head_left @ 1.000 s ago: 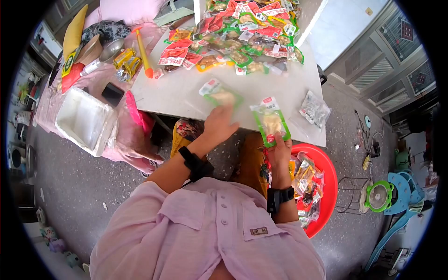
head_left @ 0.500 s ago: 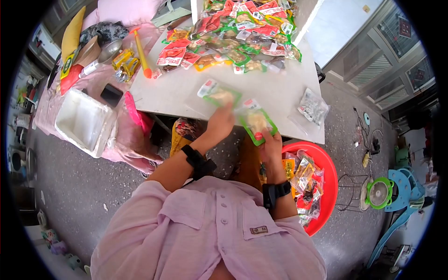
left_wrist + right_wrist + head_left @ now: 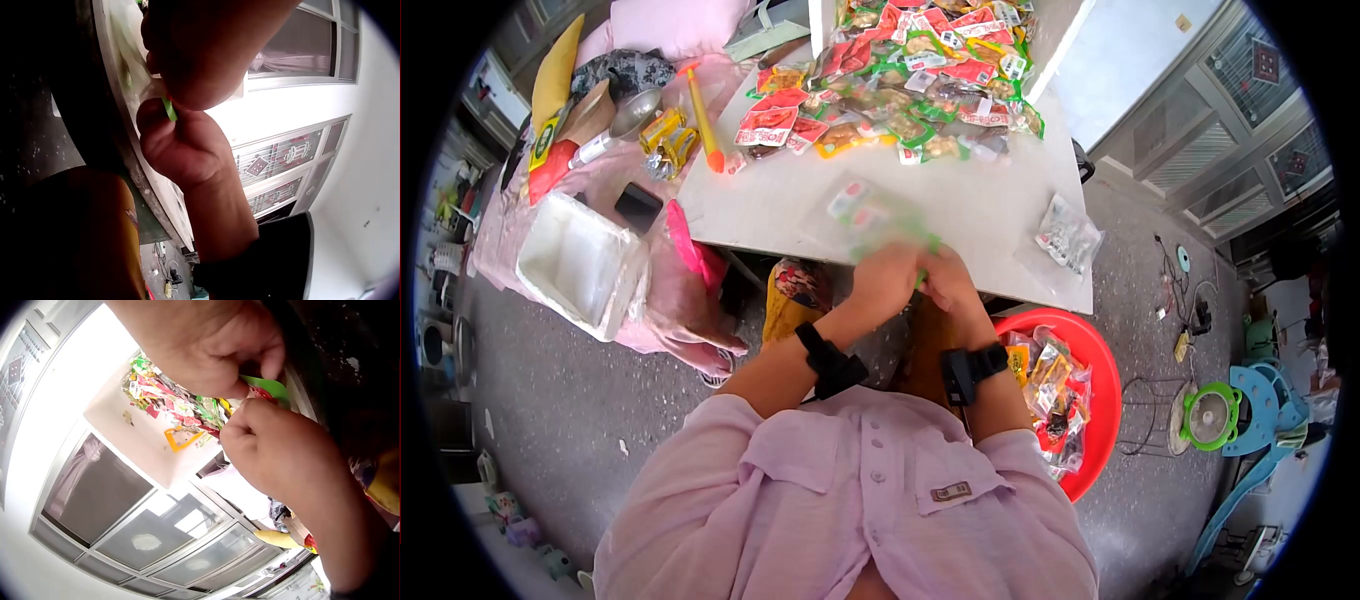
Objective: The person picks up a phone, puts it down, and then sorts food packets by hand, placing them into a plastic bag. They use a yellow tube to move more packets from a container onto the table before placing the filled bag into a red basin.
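Blurred green-edged packets (image 3: 878, 222) and clear plastic lie at the table's front edge, just beyond both hands. My left hand (image 3: 886, 279) and right hand (image 3: 949, 281) meet there. In the right wrist view, my left hand (image 3: 281, 444) pinches a green-edged packet (image 3: 275, 390) between thumb and curled fingers, while the right hand (image 3: 215, 350) grips its edge from above. A green corner (image 3: 169, 109) shows between the right hand (image 3: 187, 147) and the left hand (image 3: 206, 50) in the left wrist view. Much of the packet is hidden by the fingers.
A pile of coloured packets (image 3: 920, 85) covers the table's far part. A clear bag (image 3: 1068, 235) lies at the table's right. The red basin (image 3: 1108, 400) of packets stands lower right, and a white foam box (image 3: 540, 268) is on the left.
My right hand has moved left with its green-edged packet and now meets the left hand. The left hand has shifted slightly right and nearer my body.
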### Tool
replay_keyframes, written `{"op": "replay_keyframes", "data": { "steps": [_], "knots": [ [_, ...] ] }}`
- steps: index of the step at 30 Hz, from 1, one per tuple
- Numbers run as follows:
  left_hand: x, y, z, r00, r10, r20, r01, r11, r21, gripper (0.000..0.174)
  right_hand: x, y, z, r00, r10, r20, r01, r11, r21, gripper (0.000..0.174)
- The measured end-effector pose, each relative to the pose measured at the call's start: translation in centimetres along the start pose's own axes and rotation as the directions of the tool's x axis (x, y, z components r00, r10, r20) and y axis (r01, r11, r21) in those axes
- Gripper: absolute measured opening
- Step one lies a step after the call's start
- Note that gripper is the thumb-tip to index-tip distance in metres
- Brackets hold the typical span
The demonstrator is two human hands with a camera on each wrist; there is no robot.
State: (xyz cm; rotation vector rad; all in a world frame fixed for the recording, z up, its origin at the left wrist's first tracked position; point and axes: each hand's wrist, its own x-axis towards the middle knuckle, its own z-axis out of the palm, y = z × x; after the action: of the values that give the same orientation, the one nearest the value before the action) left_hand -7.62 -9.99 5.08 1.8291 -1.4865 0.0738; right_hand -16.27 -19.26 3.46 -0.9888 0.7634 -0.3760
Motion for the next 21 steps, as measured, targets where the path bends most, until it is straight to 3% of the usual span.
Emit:
{"op": "replay_keyframes", "data": {
  "steps": [1,4,7,10,13,16,19,21],
  "knots": [
    [-0.1,-0.2,0.2,1.0,-0.019,0.005,0.019,1.0,0.005,0.008,0.0,-0.4,0.4,0.999,0.031,-0.008,-0.031,0.999,-0.044,0.009],
    [-0.6,-1.1,0.4,0.998,-0.038,0.044,0.036,0.999,0.029,0.008,0.4,-0.8,-0.5,0.998,-0.051,0.042,0.064,0.888,-0.455,0.009],
    [-0.8,-1.1,0.5,0.999,-0.037,0.032,0.037,0.999,0.014,0.007,-0.3,-1.1,-0.3,0.981,-0.191,-0.019,0.155,0.844,-0.513,0.01],
    [-0.5,-1.2,0.7,1.0,-0.015,-0.014,0.015,1.0,-0.001,0.007,1.6,0.5,-0.4,0.986,-0.164,-0.024,0.142,0.91,-0.388,0.012],
    [-0.2,-1.4,0.5,0.999,-0.014,-0.037,0.014,1.0,-0.018,0.007,2.6,1.0,1.5,0.99,-0.135,-0.051,0.126,0.981,-0.15,0.007],
    [-0.3,-2.0,0.5,1.0,0.006,-0.019,-0.007,0.999,-0.039,0.007,3.6,1.2,-0.1,0.991,-0.121,0.06,0.133,0.955,-0.266,0.013],
    [-0.9,-2.8,0.8,0.999,0.033,0.043,-0.031,0.998,-0.049,0.008,2.9,1.2,-1.2,0.97,-0.24,-0.027,0.206,0.88,-0.429,0.013],
    [-0.8,-3.2,0.5,0.996,0.058,0.064,-0.054,0.996,-0.067,0.01,2.2,0.8,-1.4,0.899,-0.427,-0.099,0.31,0.779,-0.545,0.014]
  ]
}}
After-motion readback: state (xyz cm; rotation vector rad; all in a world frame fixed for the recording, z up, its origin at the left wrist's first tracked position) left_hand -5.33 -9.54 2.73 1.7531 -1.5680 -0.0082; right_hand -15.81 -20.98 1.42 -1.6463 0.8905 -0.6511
